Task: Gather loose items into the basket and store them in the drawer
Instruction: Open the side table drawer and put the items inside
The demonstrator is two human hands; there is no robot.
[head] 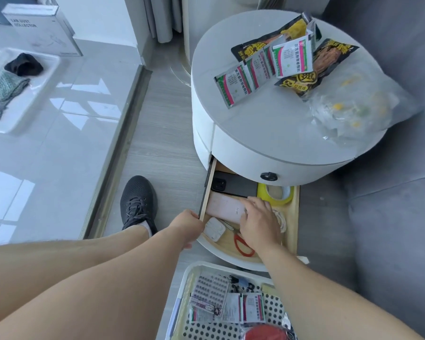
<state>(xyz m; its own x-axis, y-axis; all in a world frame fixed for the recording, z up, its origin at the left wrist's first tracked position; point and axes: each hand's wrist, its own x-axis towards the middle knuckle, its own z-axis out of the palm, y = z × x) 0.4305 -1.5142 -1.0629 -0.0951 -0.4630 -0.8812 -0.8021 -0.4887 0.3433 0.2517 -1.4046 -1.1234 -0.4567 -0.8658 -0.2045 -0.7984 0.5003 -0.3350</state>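
The wooden drawer (293, 217) of the round white side table (268, 128) stands pulled out. My left hand (188, 225) grips the drawer's left front corner. My right hand (259, 220) is inside the drawer, fingers resting on a pink flat case (222, 208). Also in the drawer lie a black phone (233, 184), a yellow tape roll (276, 195), a white earphone case (214, 228), red-handled scissors (241, 245) and a coiled cord (281, 220). The white perforated basket (274, 306) sits at the bottom, holding sachets, pill sheets and a red round item (265, 333).
Medicine sachets (233, 85), black-yellow snack packs (297, 81) and a clear plastic bag (351, 109) lie on the table top. A grey sofa (390, 217) is on the right. My shoe (139, 200) stands on the floor. A white tray (30, 104) with cloths and a box (42, 28) are at left.
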